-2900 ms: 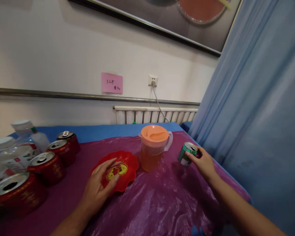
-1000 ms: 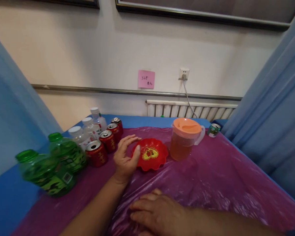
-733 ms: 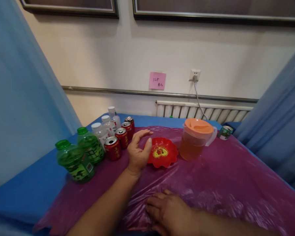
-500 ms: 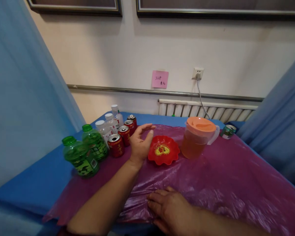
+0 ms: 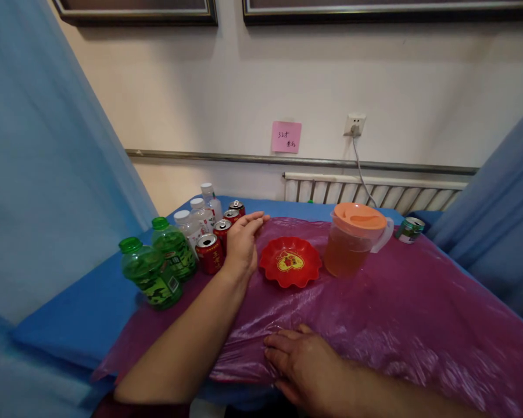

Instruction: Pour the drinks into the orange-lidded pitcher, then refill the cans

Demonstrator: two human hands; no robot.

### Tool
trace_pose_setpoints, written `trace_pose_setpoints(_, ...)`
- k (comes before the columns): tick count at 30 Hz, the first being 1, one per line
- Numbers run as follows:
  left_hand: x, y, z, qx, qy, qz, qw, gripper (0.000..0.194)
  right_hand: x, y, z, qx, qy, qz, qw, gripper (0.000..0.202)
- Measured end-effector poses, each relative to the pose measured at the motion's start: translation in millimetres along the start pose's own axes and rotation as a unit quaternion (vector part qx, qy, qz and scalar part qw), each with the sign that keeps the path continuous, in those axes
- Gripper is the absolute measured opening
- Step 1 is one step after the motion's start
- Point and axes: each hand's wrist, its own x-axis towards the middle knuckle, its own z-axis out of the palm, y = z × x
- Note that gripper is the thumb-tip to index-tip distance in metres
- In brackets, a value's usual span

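Cans [image 5: 210, 258] stand left of centre beside my open left hand [image 5: 240, 245]; my right hand [image 5: 307, 363], open, rests lower centre on purple sheeting [image 5: 401, 302] (seemingly pausing); grasping the central red dish [image 5: 291, 262] would need curled fingers.

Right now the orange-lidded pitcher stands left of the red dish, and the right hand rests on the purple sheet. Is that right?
Not quite: the head view shows the orange-lidded pitcher standing right of the red dish. The right hand does rest on the purple sheet.
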Motion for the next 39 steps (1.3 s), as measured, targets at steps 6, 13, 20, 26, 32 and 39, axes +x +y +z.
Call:
trace_pose_setpoints(6,3,10,-10.6,0.008,-0.01,-0.068,0.998,0.023,0,0,4,0.019,0.003,0.002,1.0,0.051)
trace_pose_setpoints(13,-24,9,-69.1,0.369,-0.044,0.146,0.917,0.036,-2,2,-1,0.029,0.004,-0.008,1.0,0.05)
trace_pose_setpoints(20,-15,5,-125.1,0.66,0.021,0.287,0.694,0.046,-15,11,-6,0.01,0.126,-0.054,0.99,0.041)
trace_pose_setpoints(26,5,-3,-134.2,0.709,0.075,0.238,0.659,0.061,-16,20,-12,0.028,0.172,-0.065,0.983,0.034)
trace_pose_setpoints(32,7,-5,-131.1,0.702,0.081,0.252,0.661,0.062,-15,37,-10,0.044,0.187,-0.044,0.98,0.031)
trace_pose_setpoints(39,3,-6,-128.3,0.699,0.06,0.255,0.665,0.05,-17,45,-8,0.057,0.201,-0.044,0.977,0.03)
